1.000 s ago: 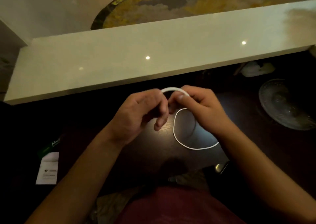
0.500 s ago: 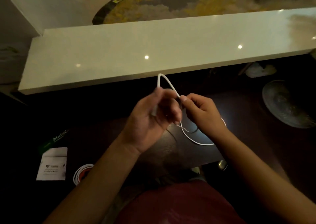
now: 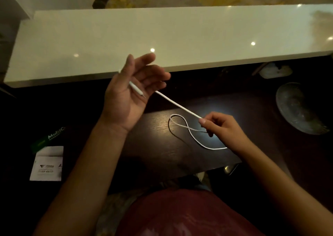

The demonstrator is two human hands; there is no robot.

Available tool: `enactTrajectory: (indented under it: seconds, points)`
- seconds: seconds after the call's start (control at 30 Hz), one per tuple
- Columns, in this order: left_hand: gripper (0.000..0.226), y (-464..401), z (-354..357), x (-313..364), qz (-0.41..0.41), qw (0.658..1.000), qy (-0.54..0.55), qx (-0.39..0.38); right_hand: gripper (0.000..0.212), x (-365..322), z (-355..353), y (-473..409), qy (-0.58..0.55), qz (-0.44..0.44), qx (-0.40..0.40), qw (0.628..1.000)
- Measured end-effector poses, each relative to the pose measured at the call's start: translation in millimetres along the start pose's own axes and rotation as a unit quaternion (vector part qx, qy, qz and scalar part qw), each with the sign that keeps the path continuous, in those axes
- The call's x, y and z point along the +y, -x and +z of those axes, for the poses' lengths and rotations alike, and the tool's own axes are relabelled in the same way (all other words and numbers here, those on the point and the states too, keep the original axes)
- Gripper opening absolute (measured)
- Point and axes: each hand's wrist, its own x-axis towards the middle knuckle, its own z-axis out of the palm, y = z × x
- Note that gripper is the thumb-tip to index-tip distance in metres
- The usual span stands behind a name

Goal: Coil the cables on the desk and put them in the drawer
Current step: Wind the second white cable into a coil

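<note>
You drew your hands apart: your left hand (image 3: 132, 93) opened palm-up, and the white cable (image 3: 177, 104) stretched taut to your right hand's (image 3: 219, 127) pinch.

A dim room: glossy pale shelf (image 3: 180, 37) reflecting ceiling lights above a dark wooden desk (image 3: 162, 154).

white cable (image 3: 177, 104) partly behind left hand (image 3: 129, 93)
</note>
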Motion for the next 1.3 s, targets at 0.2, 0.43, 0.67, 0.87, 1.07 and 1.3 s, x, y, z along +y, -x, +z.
enactTrajectory:
  seconds: [0.2,0.43,0.67,0.87,1.07,1.3]
  points:
    - [0.032,-0.9,-4.1,-10.5,-0.005,0.999,-0.050,-0.011,0.025,-0.5,0.5,4.7,-0.012,0.007,-0.014,1.000]
    - [0.033,-0.2,14.9,-48.2,0.093,0.911,-0.402,-0.003,0.019,-49.0,12.2,13.9,0.041,-0.067,-0.097,0.992]
    - [0.022,17.0,18.4,-62.8,0.081,0.871,-0.472,-0.106,0.016,-76.9,6.1,22.6,0.049,-0.113,-0.063,0.990]
    - [0.019,8.8,12.4,-63.4,0.015,0.800,-0.572,-0.179,0.018,-65.6,-6.4,14.4,0.128,-0.074,0.052,0.988]
    - [0.021,5.0,7.7,-62.2,-0.002,0.690,-0.697,-0.194,0.016,-52.5,-13.0,20.1,0.133,-0.025,-0.023,0.991]
    - [0.049,-1.1,-18.6,-72.5,0.052,0.651,-0.747,-0.125,0.032,-56.0,-34.5,27.9,0.153,-0.039,-0.017,0.987]
